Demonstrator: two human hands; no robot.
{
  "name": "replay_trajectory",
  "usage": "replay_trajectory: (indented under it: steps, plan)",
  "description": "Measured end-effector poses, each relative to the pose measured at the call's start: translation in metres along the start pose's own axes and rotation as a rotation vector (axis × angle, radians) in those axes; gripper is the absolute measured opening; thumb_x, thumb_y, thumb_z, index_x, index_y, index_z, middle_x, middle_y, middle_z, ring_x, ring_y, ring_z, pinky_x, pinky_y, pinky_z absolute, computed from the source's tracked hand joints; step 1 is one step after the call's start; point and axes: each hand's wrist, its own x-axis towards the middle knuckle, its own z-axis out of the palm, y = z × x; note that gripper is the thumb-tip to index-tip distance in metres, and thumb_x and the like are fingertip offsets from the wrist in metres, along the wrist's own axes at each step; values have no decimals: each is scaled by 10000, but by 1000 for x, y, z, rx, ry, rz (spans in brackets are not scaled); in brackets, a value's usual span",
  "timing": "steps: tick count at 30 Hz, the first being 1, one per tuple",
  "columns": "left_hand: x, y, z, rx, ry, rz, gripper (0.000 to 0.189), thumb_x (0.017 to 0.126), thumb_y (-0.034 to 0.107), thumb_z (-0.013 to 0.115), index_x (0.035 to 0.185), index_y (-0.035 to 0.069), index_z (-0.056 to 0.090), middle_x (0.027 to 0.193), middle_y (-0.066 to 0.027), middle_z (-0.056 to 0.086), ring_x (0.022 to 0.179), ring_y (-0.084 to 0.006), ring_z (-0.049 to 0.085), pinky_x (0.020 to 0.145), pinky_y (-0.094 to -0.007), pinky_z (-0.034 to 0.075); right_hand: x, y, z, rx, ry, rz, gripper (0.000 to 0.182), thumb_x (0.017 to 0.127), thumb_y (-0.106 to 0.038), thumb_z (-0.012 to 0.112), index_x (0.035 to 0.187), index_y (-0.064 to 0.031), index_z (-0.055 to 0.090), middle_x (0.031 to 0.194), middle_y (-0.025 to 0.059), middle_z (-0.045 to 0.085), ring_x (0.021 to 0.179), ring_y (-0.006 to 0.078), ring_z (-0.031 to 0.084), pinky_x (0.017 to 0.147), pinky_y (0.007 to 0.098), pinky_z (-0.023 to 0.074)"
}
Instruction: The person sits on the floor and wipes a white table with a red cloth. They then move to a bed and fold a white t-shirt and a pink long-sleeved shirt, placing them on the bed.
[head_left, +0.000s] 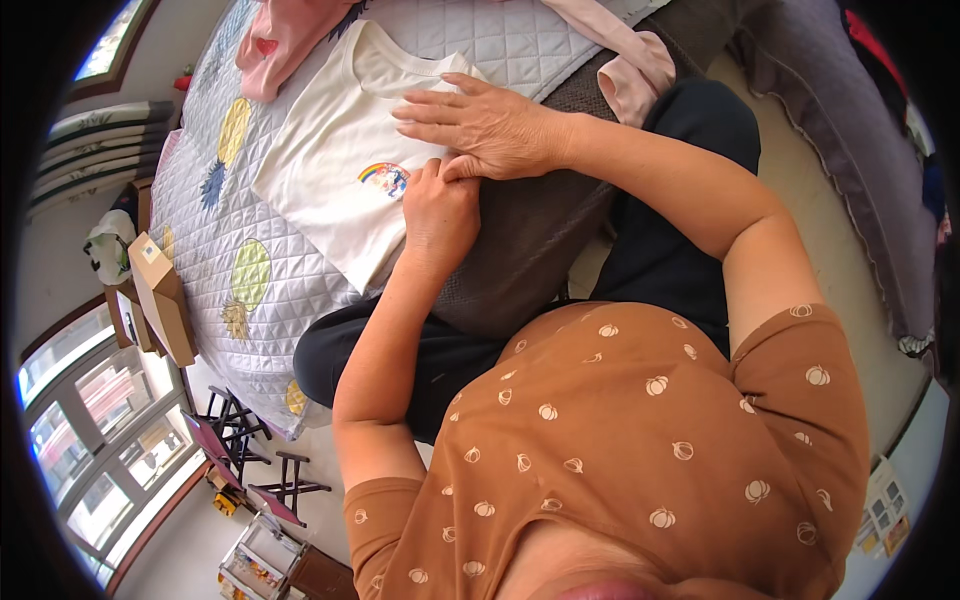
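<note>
A white T-shirt (322, 150) with a small rainbow print lies on the quilted cover (247, 210), its collar away from me. My left hand (442, 214) is curled at the shirt's near right edge beside the print, and appears to pinch the fabric; its fingertips are hidden. Across the shirt's right part my right hand (487, 127) rests palm down, fingers extended, its thumb against my left hand. Beyond the shirt lies a pink garment (281, 52) with a red heart, and a pale pink sleeve (630, 60) stretches at upper right.
Dark grey fabric (517, 240) lies between my bent knees. Cardboard boxes (161, 300) stand left of the quilted cover. Folding stools (289, 484) are on the floor at lower left, near a window (112, 435). A grey cushioned piece (832, 150) runs along the right.
</note>
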Motion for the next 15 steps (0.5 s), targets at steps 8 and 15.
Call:
replay_trajectory:
  steps: [8, 15]
  plan:
    - [-21, -28, -43, -224, 186, -343, 376, 805, 98, 716, 1171, 30, 662, 1015, -149, 625, 997, -346, 588, 887, -428, 470, -27, 51, -1, -150, -152, 432, 788, 967, -601, 461, 1550, -92, 314, 1620, 112, 281, 1520, 244, 189, 1242, 429, 100]
    - [-154, -108, -21, -814, 509, -1354, 539, 879, 134, 704, 1327, -78, 491, 1258, -210, 583, 1138, -283, 581, 952, -399, 487, -20, 48, 11, -164, 147, 328, 779, 949, -570, 536, 1522, -71, 362, 1569, 161, 358, 1486, 293, 273, 1224, 446, 174]
